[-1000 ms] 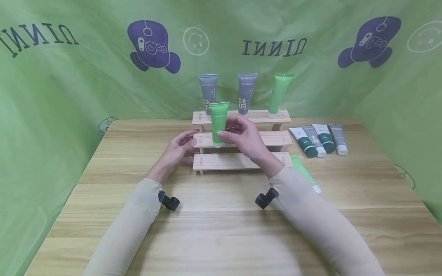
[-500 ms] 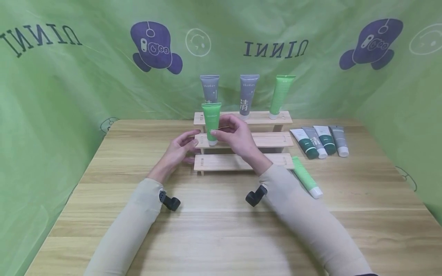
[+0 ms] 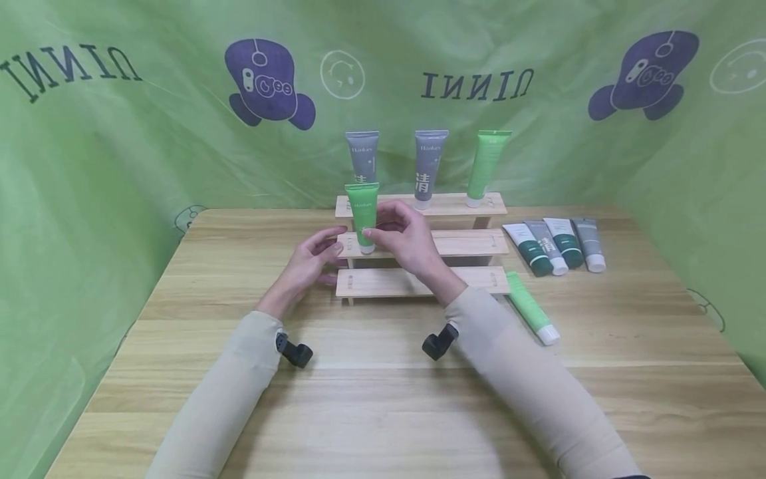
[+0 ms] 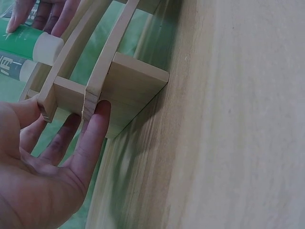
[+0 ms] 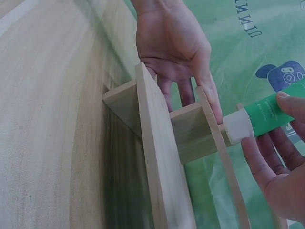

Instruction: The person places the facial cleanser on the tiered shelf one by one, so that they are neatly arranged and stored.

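My right hand pinches an upright green squeeze tube between thumb and fingers, white cap down, at the left end of the middle tier of a wooden three-step display stand. In the right wrist view, the tube's white cap is right at the edge of that tier. My left hand holds the stand's left end; in the left wrist view, its thumb and fingers touch the ends of the tiers. On the top tier stand two grey-blue tubes, the left one partly hidden, and a green tube.
Another green tube lies on the wooden table by the stand's right front corner. Farther right lies a row of several tubes, among them a white and dark green one and a grey one. A green printed cloth hangs behind.
My right hand has moved left with the green tube, lowering it slightly at the middle tier's left end. The left hand has stayed at the stand.
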Action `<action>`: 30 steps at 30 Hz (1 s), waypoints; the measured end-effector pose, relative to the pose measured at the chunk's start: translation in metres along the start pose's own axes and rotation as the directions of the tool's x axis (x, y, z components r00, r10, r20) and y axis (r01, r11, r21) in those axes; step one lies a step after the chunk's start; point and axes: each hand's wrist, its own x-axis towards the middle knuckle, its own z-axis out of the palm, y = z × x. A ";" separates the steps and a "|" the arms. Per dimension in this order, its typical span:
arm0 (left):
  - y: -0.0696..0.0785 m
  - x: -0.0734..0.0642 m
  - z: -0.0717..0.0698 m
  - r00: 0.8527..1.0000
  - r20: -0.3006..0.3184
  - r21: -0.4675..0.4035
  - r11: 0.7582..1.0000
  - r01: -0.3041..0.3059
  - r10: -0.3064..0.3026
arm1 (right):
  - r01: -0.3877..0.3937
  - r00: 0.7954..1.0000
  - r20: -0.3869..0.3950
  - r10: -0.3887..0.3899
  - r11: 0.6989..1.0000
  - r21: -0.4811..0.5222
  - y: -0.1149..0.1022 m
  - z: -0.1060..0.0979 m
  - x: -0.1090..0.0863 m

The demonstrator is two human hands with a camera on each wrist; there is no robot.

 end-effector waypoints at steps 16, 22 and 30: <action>-0.001 0.001 -0.001 1.000 0.007 -0.006 1.000 -0.008 0.008 | 0.020 1.000 -0.023 -0.020 1.000 0.005 0.006 0.002 -0.001; -0.001 0.001 0.000 1.000 0.007 -0.006 1.000 -0.006 0.006 | 0.035 0.999 -0.023 -0.035 0.999 -0.014 0.007 0.002 -0.001; -0.001 0.000 -0.001 1.000 0.004 0.018 1.000 0.009 -0.009 | 0.073 0.997 -0.020 -0.073 0.997 -0.027 0.008 0.004 -0.002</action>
